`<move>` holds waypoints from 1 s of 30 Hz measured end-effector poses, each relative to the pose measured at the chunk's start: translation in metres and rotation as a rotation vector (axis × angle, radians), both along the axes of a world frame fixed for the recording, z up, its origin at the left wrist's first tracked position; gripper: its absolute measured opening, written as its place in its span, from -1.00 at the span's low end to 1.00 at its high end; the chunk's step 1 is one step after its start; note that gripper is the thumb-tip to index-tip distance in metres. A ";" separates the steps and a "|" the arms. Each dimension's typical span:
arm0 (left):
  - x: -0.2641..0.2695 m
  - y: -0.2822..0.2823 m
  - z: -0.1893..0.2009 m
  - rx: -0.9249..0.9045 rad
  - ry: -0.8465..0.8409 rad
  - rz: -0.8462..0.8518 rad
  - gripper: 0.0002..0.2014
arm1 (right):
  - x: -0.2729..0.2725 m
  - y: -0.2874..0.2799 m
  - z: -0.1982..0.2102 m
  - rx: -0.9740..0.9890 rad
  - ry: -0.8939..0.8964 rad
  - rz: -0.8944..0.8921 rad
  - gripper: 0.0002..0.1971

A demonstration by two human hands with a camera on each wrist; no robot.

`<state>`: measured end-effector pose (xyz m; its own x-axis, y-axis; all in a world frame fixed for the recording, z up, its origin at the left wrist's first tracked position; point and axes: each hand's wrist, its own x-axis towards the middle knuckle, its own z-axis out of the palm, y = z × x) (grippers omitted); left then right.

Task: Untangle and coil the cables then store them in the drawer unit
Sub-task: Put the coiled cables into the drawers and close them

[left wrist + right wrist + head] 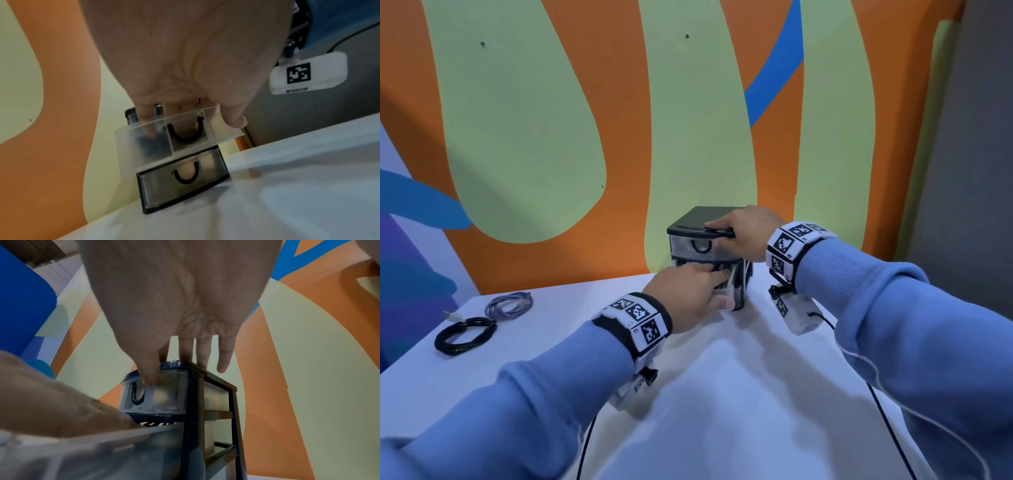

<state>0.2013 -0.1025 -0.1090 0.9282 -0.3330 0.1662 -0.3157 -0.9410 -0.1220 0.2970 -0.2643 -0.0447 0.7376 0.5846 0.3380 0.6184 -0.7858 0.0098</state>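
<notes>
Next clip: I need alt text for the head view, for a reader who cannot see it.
The person's left hand reaches into the pulled-out middle drawer of a small black drawer unit, while the right hand steadies its top. The unit stands on a white table. At far left lie two coiled cables, one black, one lilac.

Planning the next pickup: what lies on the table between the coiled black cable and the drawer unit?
Head view: bare white table between the coiled black cable and the black drawer unit; only the left hand near the unit.
</notes>
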 end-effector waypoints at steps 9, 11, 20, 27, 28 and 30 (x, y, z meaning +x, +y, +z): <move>0.011 -0.011 0.006 -0.217 -0.210 0.147 -0.66 | 0.006 0.002 -0.003 0.024 -0.019 0.001 -0.57; 0.019 -0.020 0.007 -0.216 -0.270 0.243 -0.59 | 0.007 0.002 -0.004 0.033 -0.023 0.007 -0.57; 0.016 -0.023 -0.009 -0.138 -0.079 0.397 -0.85 | 0.010 -0.001 -0.004 0.046 0.000 0.054 -0.55; 0.003 -0.020 -0.019 0.052 0.222 0.383 -0.74 | 0.011 -0.002 -0.002 0.029 0.067 0.070 -0.53; 0.002 -0.020 -0.019 0.050 0.242 0.383 -0.72 | 0.011 -0.002 -0.002 0.036 0.082 0.067 -0.54; 0.000 -0.018 -0.018 0.018 0.253 0.378 -0.65 | 0.011 -0.002 -0.002 0.056 0.101 0.057 -0.55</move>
